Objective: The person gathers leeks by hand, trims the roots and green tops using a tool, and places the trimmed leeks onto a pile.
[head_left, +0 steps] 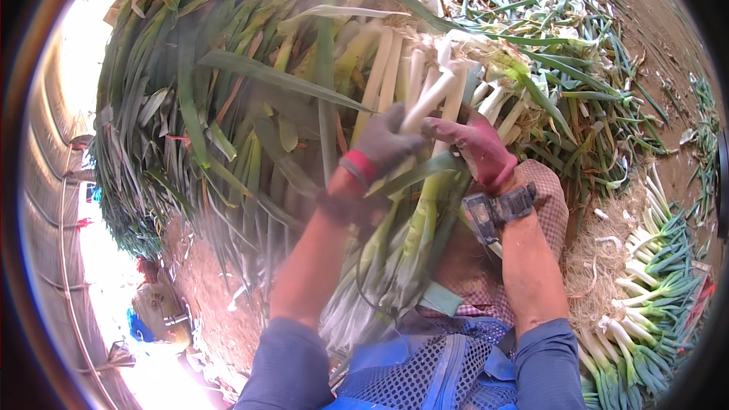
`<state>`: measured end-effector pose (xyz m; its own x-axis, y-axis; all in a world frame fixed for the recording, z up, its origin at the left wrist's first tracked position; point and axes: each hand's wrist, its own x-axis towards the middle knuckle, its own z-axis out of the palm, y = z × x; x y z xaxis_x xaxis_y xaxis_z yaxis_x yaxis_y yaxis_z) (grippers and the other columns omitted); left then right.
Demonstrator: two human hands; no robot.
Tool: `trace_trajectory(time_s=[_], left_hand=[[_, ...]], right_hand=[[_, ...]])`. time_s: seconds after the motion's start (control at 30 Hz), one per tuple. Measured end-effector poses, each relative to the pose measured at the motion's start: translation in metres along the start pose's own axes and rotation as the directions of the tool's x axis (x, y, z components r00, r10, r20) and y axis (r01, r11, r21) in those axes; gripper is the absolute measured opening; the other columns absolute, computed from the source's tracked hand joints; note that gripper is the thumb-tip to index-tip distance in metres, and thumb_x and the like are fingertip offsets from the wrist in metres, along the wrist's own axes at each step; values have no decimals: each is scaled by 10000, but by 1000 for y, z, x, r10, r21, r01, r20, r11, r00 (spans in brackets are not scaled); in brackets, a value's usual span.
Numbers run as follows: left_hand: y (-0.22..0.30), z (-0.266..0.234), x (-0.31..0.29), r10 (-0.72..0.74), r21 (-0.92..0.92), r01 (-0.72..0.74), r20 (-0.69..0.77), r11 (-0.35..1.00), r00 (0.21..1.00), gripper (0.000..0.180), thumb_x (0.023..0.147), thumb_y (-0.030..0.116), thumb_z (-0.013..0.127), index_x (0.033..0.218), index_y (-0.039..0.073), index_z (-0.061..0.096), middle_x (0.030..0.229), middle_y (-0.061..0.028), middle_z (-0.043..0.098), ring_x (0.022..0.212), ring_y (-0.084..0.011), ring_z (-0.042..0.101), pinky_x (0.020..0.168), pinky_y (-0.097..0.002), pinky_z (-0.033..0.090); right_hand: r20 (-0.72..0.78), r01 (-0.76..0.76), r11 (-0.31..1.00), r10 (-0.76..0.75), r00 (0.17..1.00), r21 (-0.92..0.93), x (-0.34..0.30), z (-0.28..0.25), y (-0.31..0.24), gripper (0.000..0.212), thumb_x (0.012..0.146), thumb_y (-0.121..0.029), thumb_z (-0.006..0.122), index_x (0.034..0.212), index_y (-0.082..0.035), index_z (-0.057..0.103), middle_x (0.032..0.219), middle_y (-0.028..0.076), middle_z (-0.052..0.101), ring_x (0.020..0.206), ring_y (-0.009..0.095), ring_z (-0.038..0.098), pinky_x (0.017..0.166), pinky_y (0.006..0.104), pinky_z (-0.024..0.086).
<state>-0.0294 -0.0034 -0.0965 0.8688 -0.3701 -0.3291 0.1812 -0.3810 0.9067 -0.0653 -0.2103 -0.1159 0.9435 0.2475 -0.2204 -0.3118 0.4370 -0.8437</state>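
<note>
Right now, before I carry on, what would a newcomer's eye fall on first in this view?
Most likely the big heap of long green leaves across the upper left. Next, near the centre, the grey-gloved left hand has a pale stalk in its grip, with the pink-gloved right hand close beside it. At lower right, a curved row of white-stemmed, green-topped plants stands out.
</note>
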Motion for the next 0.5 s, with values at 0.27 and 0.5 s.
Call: trace_trajectory(time_s=[0.27, 0.5], left_hand=[[1, -12, -11, 74, 213, -78, 28, 974, 997, 782, 847, 101, 746, 1532, -81, 417, 1465, -194, 575, 1281, -187, 580, 1082, -293, 449], [3, -24, 17, 303, 529, -84, -342, 845, 890, 581, 879, 226, 721, 1403, 3, 604, 1386, -198, 635, 1253, -298, 640, 1090, -352, 472]], right_hand=[[7, 24, 946, -28, 1000, 325, 34, -17, 47, 229, 840, -99, 703, 1018, 33, 763, 1068, 129, 777, 1044, 242, 722, 996, 360, 530], [-211, 37, 958, 24, 977, 284, 88, -27, 2, 272, 796, -238, 774, 994, -52, 758, 867, 43, 694, 796, 205, 668, 800, 356, 555]])
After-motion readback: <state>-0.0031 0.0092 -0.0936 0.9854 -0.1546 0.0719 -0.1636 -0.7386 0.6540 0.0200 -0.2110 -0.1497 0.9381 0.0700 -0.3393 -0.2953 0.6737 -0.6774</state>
